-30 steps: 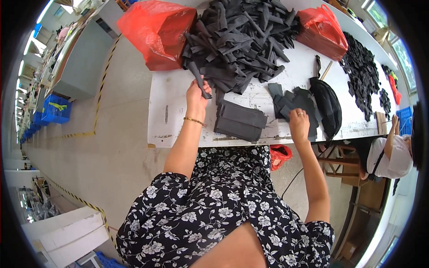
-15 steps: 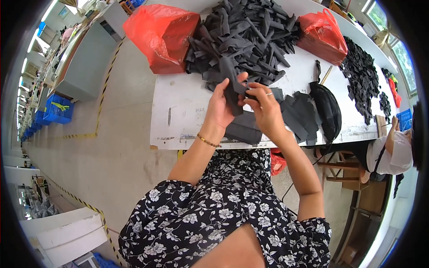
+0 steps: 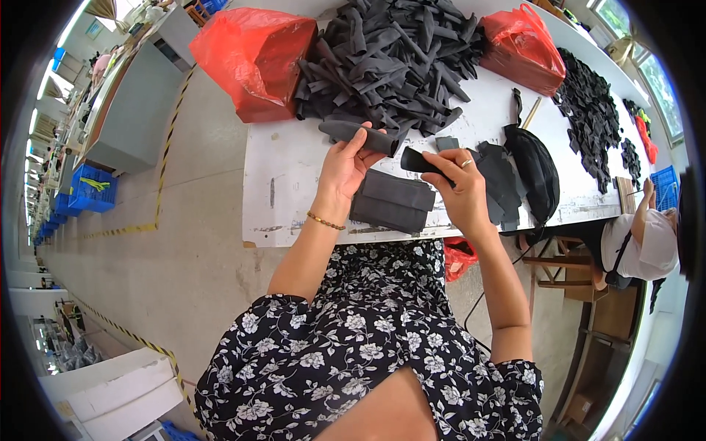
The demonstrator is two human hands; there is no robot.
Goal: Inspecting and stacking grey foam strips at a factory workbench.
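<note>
My left hand (image 3: 347, 163) is closed around a dark grey fabric strip (image 3: 340, 132), curled along its length, in front of the big pile of similar strips (image 3: 397, 66). A short gap to the right, my right hand (image 3: 462, 182) pinches a smaller dark fabric piece (image 3: 417, 162) between thumb and fingers. Below and between the hands, a neat stack of flat dark fabric pieces (image 3: 393, 202) lies near the table's front edge. More flat dark pieces (image 3: 498, 184) lie fanned out just right of my right hand.
Red plastic bags stand left (image 3: 257, 62) and right (image 3: 523, 55) of the pile on the white table (image 3: 283, 206). A black zipped pouch (image 3: 535, 173) and a heap of small dark pieces (image 3: 588, 110) lie farther right. Another person (image 3: 640, 246) sits at the far right.
My hands were together on the dark fabric and are now apart. The right hand has moved right with a small piece; the strip in my left hand has turned from upright to sideways.
</note>
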